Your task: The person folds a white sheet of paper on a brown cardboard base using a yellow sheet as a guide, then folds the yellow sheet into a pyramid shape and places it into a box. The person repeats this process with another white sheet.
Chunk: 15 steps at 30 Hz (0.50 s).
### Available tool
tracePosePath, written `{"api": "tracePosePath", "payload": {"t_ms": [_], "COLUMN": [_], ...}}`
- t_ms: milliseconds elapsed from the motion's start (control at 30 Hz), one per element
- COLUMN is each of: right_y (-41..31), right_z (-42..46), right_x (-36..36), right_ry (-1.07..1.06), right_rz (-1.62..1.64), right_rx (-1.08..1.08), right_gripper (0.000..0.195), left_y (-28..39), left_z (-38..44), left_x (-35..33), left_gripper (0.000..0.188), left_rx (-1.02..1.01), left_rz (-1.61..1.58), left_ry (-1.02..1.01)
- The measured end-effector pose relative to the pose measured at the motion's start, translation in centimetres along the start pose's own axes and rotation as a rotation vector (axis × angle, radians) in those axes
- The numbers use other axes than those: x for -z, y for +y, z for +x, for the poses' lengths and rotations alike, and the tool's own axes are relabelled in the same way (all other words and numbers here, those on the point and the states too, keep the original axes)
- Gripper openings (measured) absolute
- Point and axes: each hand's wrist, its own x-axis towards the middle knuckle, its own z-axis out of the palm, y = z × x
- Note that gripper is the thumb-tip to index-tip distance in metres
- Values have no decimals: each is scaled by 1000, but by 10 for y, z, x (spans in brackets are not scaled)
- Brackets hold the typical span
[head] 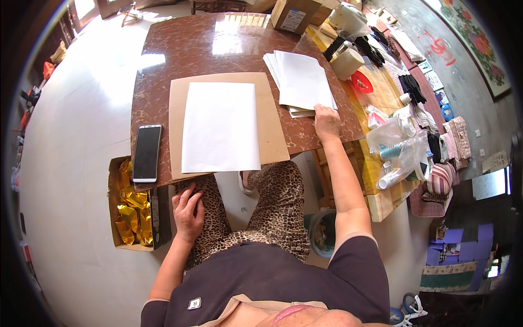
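Note:
A white sheet of paper (220, 126) lies on a flat brown cardboard piece (271, 135) at the front of the marbled table (184, 45). To its right is a loose stack of white sheets (304, 79), its edges uneven. My right hand (327, 121) rests at the stack's near right corner, fingertips on the paper; whether it pinches a sheet I cannot tell. My left hand (189, 212) lies on my thigh below the table edge, fingers loosely bent, holding nothing visible. A smartphone (147, 153) with a dark screen lies left of the cardboard.
An open cardboard box (114, 204) of gold foil pieces (137, 208) stands on the floor at left. A closed carton (292, 16) sits at the table's far right. The wooden side table (374, 180) holds plastic bags (402, 151) and a red dish (362, 81). A bin (322, 235) stands below.

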Motion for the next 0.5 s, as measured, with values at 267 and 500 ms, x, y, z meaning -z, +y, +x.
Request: {"api": "tracePosePath", "payload": {"t_ms": [267, 500], "right_y": [36, 46], "right_z": [5, 16], "right_x": [-17, -29], "right_ry": [78, 68], "right_rz": [33, 53], "right_rx": [23, 48], "right_gripper": [19, 19], "left_y": [2, 1], "left_z": [2, 2], "left_x": [0, 0], "left_gripper": [28, 28], "left_rx": [-8, -1], "left_rz": [1, 16], "left_ry": [5, 7]}}
